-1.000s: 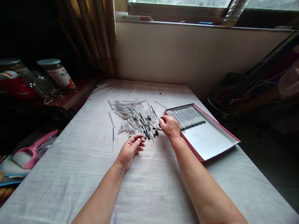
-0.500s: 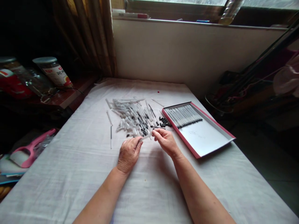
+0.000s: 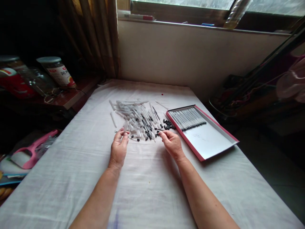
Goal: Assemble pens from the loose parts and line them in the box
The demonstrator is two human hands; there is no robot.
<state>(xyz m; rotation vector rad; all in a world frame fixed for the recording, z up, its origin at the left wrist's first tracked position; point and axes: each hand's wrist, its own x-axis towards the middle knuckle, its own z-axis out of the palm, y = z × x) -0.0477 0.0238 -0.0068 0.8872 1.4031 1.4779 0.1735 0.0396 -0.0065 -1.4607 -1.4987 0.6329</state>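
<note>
My left hand (image 3: 118,148) is at the left front of a pile of clear pen parts (image 3: 135,114), fingers closed around a clear plastic pen barrel (image 3: 125,125) whose end sticks up past the fingertips. A thin dark tip shows just left of those fingers; whether it is held I cannot tell. My right hand (image 3: 172,144) is pinched at the pile's right front, beside a dark refill (image 3: 160,129) and small black plugs (image 3: 168,124). What sits between its fingertips is too small to make out.
Right of the pile lies a shallow pink-edged box lid (image 3: 190,140) with a row of pens (image 3: 188,117) inside. One loose clear tube (image 3: 113,119) lies left of the pile. Pink-handled scissors (image 3: 32,151) and a lidded jar (image 3: 58,71) are off to the left.
My hands have drawn apart from the clear tube they both held. The left moved left, over where a loose refill lay; the right barely shifted.
</note>
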